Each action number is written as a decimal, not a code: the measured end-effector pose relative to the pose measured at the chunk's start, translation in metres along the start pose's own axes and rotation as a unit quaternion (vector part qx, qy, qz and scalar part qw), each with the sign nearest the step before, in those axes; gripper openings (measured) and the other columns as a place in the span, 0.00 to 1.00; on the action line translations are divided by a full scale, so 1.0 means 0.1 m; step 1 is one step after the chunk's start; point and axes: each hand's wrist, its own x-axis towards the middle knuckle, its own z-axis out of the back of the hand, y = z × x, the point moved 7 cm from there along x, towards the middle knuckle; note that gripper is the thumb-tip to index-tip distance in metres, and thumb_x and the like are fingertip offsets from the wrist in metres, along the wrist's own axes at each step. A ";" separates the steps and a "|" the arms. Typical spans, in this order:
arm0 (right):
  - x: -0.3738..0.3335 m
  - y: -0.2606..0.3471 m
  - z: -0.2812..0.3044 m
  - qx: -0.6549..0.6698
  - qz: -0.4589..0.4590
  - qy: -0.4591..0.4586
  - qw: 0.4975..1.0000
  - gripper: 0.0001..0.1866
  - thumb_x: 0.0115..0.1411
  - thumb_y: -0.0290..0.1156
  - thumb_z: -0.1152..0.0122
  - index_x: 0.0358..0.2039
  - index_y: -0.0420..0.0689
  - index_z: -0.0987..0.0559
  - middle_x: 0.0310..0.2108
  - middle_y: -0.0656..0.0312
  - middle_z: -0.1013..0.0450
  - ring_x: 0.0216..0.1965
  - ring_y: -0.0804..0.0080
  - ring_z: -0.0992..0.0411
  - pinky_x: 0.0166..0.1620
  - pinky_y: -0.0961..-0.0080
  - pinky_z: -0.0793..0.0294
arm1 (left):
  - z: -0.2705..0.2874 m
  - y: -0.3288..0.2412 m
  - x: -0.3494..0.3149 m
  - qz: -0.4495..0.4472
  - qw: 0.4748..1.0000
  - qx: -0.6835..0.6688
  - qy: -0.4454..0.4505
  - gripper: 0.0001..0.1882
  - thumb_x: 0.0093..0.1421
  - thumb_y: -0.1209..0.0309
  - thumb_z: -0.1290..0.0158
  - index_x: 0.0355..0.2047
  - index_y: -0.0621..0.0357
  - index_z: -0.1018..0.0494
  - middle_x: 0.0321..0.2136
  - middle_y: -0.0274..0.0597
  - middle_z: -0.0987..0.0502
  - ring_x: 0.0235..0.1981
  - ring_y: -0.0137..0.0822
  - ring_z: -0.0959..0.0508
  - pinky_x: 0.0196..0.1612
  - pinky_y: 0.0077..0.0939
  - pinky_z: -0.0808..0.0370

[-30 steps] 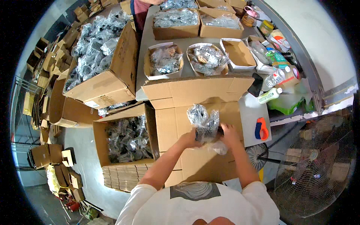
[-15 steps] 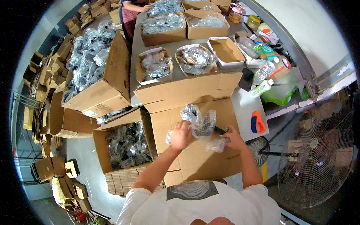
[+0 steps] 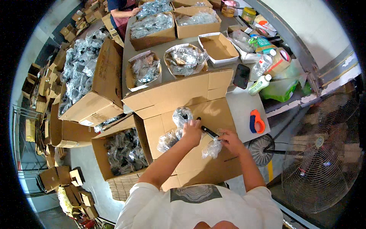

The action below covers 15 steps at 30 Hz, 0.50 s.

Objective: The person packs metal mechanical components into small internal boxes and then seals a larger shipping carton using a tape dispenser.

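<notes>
My left hand (image 3: 191, 131) rests on a flattened cardboard box (image 3: 219, 110) and grips a crumpled clear plastic bag (image 3: 181, 116). A second clear bag of dark parts (image 3: 166, 140) lies just left of that wrist. My right hand (image 3: 230, 140) is a little to the right, its fingers closed on the end of a slim black tool (image 3: 207, 131) that points toward the left hand. Another crumpled clear bag (image 3: 212, 148) lies under the right hand's thumb side.
An open carton of bagged parts (image 3: 124, 150) stands at my left, with a bigger full carton (image 3: 82, 72) behind it. Trays of bags (image 3: 144, 70), a phone (image 3: 241, 75), bottles and an orange-and-blue tape dispenser (image 3: 256, 121) sit on the table. A floor fan (image 3: 322, 152) is at right. Another person (image 3: 122, 11) stands at the far end.
The bag that both hands held up together has come down onto the cardboard. The hands have drawn apart, the left staying on the bag, the right with the black tool.
</notes>
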 end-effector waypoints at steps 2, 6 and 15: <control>0.10 -0.04 0.00 0.026 0.033 0.034 0.999 0.12 0.50 0.23 0.41 0.37 0.42 0.23 0.43 0.55 0.31 0.42 0.58 0.30 0.43 0.68 0.29 | -0.02 -0.18 0.00 -0.020 0.998 -0.058 -0.025 0.26 0.49 0.67 0.45 0.51 0.53 0.33 0.57 0.49 0.43 0.52 0.50 0.35 0.51 0.44 0.35; 0.31 0.02 -0.03 -0.007 -0.006 0.218 0.976 0.09 0.56 0.33 0.44 0.31 0.39 0.23 0.27 0.58 0.26 0.32 0.64 0.29 0.36 0.70 0.31 | -0.36 -0.53 0.13 -0.199 0.896 -0.363 -0.161 0.24 0.52 0.63 0.47 0.50 0.54 0.32 0.47 0.52 0.33 0.46 0.47 0.32 0.47 0.37 0.32; 0.68 -0.92 -0.15 0.188 -0.077 0.121 0.972 0.13 0.56 0.38 0.41 0.24 0.40 0.25 0.17 0.67 0.33 0.20 0.84 0.38 0.24 0.79 0.37 | -1.11 -0.63 0.28 0.226 0.742 -0.618 -0.129 0.17 0.53 0.61 0.45 0.31 0.61 0.36 0.30 0.49 0.31 0.33 0.45 0.30 0.38 0.40 0.34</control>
